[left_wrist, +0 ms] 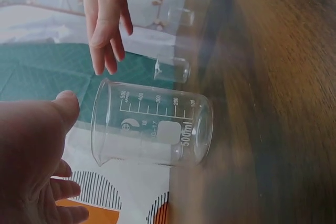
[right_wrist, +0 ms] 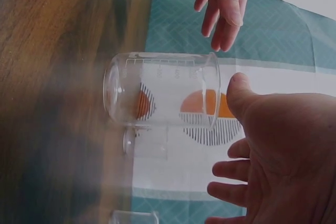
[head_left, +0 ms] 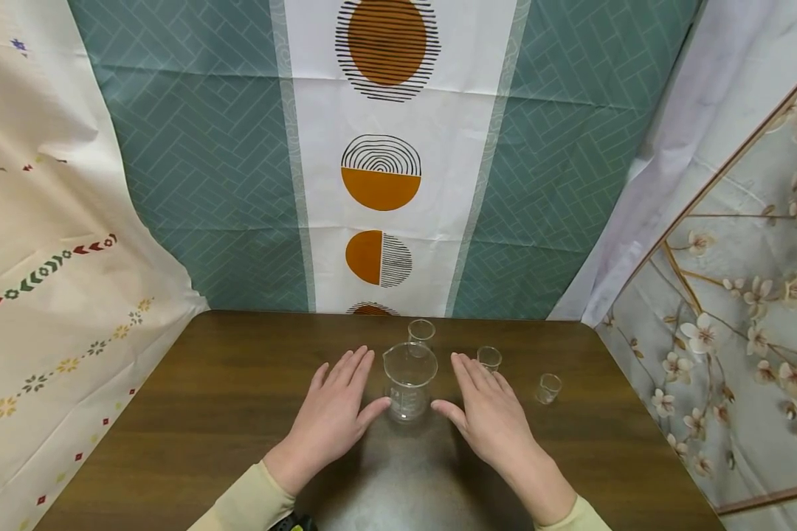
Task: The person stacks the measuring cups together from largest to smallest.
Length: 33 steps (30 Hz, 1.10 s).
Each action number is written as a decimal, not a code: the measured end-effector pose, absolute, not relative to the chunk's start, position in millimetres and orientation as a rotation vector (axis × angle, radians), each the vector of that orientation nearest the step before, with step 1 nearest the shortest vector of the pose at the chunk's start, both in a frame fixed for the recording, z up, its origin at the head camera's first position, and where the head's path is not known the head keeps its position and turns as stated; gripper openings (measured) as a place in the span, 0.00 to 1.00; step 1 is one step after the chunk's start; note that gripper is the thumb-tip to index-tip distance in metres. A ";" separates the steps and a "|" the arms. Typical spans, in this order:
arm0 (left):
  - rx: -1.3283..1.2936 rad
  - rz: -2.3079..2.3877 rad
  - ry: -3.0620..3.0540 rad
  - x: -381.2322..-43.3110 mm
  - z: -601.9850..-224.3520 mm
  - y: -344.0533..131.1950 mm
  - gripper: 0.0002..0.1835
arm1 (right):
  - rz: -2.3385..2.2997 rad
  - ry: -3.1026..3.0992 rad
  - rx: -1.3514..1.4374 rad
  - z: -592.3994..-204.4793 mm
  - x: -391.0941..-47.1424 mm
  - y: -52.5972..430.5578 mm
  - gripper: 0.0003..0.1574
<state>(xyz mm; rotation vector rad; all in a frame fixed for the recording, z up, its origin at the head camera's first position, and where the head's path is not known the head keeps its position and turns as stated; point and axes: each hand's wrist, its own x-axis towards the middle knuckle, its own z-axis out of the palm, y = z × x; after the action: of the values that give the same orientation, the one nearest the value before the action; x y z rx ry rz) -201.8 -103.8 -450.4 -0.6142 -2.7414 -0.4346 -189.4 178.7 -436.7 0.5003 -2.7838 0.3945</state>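
A clear glass beaker (head_left: 408, 383) stands upright on the table between my two hands; its white scale and "500ml" mark show in the left wrist view on the beaker (left_wrist: 152, 124). To its left my left hand (head_left: 335, 409) is held with fingers straight and thumb toward the glass, holding nothing. On the other side my right hand (head_left: 491, 413) mirrors it, fingers extended and thumb pointing inward. Both wrist views show a gap between the beaker and the hands. The right hand partly covers a small beaker (head_left: 488, 357) behind it.
Another small glass beaker (head_left: 421, 332) stands behind the large one, and a smaller one (head_left: 549, 388) is right of my right hand. The brown wooden table (head_left: 239, 369) ends at a patterned cloth (head_left: 385, 177) at the back. Cloths also hang at both sides.
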 end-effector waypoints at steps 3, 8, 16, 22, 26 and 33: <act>-0.610 -0.451 -2.740 -203.2 -451.8 -101.6 0.46 | 0.408 -2.794 0.499 -438.1 -191.8 177.7 0.54; -0.609 -0.460 -2.761 -204.9 -455.1 -100.4 0.46 | 0.443 -2.804 0.512 -439.9 -197.4 176.0 0.54; -0.635 -0.478 -2.758 -210.7 -456.8 -97.1 0.46 | 0.473 -2.804 0.519 -441.6 -204.1 175.1 0.53; -0.639 -0.499 -2.757 -214.7 -457.8 -94.5 0.45 | 0.504 -2.823 0.509 -443.6 -207.5 174.2 0.52; -0.646 -0.515 -2.757 -217.1 -459.4 -92.9 0.45 | 0.528 -2.844 0.491 -444.4 -209.7 172.8 0.53; -0.652 -0.533 -2.769 -219.3 -461.1 -90.3 0.44 | 0.572 -2.870 0.479 -444.4 -211.5 171.1 0.52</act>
<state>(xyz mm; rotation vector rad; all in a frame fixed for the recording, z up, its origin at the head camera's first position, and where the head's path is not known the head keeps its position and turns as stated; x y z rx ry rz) -219.3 -90.3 -461.1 -0.6517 -2.7692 -0.5333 -211.5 171.1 -444.4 0.4793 -2.8695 0.5715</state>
